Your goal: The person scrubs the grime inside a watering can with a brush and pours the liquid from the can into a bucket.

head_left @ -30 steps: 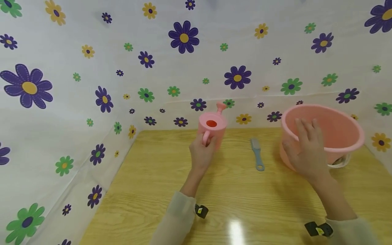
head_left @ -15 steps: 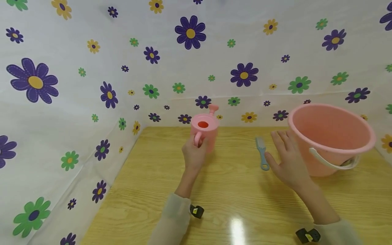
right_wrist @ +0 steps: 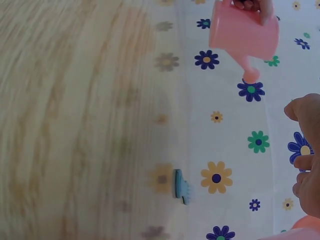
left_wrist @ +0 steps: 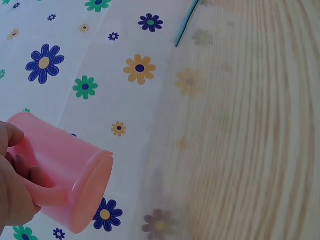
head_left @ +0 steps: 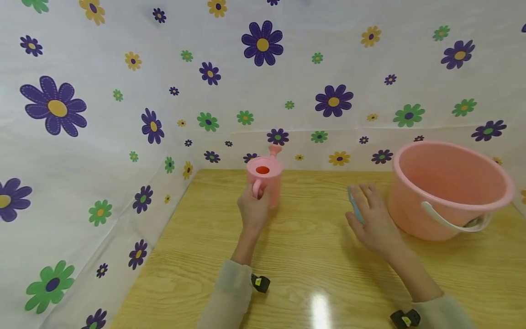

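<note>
My left hand (head_left: 253,210) grips the handle of a pink watering can (head_left: 274,194). The can has a round opening in its top and a spout pointing to the back wall. In the left wrist view its flat base shows, clear of the table. My right hand (head_left: 376,224) is over a small blue comb-like tool (head_left: 355,208), fingers extended, and hides much of it in the head view. From the right wrist, the tool (right_wrist: 181,187) lies on the table with a toothed edge, apart from the fingers.
A large pink bucket (head_left: 417,212) with a white handle (head_left: 441,221) stands right of my right hand. Behind the wood-grain table (head_left: 312,256) and along its left side hangs a white flowered cloth (head_left: 172,41).
My right hand has moved left from the front of the bucket to over the blue tool. The watering can has shifted a little left in the head view, still held by my left hand.
</note>
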`<state>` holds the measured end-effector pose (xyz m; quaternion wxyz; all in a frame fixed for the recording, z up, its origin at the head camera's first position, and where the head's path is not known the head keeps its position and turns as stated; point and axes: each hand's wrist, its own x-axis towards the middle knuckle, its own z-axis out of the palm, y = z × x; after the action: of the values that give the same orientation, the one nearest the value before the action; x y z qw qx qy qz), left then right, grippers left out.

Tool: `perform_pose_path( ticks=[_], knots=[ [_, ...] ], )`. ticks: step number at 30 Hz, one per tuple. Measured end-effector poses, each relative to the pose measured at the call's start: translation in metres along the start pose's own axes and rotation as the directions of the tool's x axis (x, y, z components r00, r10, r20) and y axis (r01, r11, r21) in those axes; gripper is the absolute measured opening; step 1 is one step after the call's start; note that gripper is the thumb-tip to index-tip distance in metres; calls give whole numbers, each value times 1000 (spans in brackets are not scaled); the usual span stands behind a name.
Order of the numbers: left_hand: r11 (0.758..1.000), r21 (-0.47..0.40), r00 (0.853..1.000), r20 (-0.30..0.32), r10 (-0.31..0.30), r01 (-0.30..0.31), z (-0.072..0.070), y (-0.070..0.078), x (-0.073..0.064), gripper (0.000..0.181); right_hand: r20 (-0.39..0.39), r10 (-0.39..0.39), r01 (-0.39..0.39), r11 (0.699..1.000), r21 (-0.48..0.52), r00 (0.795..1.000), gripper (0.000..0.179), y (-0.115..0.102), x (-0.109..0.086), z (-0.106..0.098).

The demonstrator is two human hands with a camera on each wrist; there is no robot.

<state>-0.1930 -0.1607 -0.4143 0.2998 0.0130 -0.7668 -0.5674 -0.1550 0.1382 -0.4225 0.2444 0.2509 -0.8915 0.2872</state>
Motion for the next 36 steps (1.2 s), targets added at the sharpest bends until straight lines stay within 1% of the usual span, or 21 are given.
perform_pose_path(
  ticks=[1, 2, 6, 9, 11, 12, 14, 16, 18, 22, 25, 27, 30, 31, 33, 36],
  knots=[
    [1000, 1, 1000, -3, -12, 12, -1, -2, 1, 8, 15, 6, -6, 1000, 3, 1000, 64, 0, 0, 2],
    [1000, 3, 1000, -6, -20, 20, -2, -3, 2, 11, 29, 15, -15, 1000, 6, 999, 64, 0, 0, 3],
    [999, -13, 999, -25, -47, 46, -6, -9, 6, 35, 99, 50, -50, 999, 1, 994, 63, 0, 0, 8],
    [999, -11, 998, -31, -52, 52, -8, -15, 8, 40, 135, 65, -63, 998, -22, 989, 63, 1, 0, 11],
    [998, 2, 998, -30, -58, 58, -8, -19, 9, 31, 154, 72, -67, 997, -36, 986, 63, 1, 0, 13],
    [998, 5, 998, -32, -61, 62, -8, -21, 9, 32, 161, 73, -67, 997, -42, 984, 63, 1, 0, 14],
    [998, 17, 997, -43, -68, 68, -8, -24, 10, 19, 174, 78, -71, 996, -47, 982, 63, 0, 1, 16],
    [997, 27, 996, -55, -71, 73, -9, -27, 11, 8, 178, 74, -66, 997, -49, 981, 63, 0, 1, 18],
    [996, 33, 995, -61, -76, 78, -10, -29, 13, 6, 172, 68, -60, 997, -53, 983, 63, -1, 1, 20],
    [996, 36, 994, -67, -83, 86, -12, -32, 14, 9, 161, 56, -48, 997, -53, 985, 62, -3, 1, 21],
    [994, 40, 993, -68, -97, 100, -13, -35, 13, 27, 156, 55, -48, 998, -47, 986, 62, -4, 1, 22],
    [993, 44, 993, -62, -103, 106, -13, -37, 14, 30, 151, 52, -46, 998, -43, 987, 62, -4, 1, 22],
    [991, 59, 991, -62, -117, 120, -13, -41, 12, 10, 151, 52, -46, 998, -43, 987, 61, -5, 0, 22],
    [990, 61, 991, -62, -121, 125, -13, -41, 12, 7, 153, 53, -47, 998, -43, 987, 61, -5, 0, 22],
    [989, 79, 990, -68, -123, 128, -14, -43, 11, 16, 151, 53, -47, 998, -44, 987, 61, -6, 0, 21],
    [987, 80, 989, -64, -132, 137, -14, -43, 11, 18, 147, 52, -46, 998, -45, 988, 60, -7, 0, 21]
  ],
)
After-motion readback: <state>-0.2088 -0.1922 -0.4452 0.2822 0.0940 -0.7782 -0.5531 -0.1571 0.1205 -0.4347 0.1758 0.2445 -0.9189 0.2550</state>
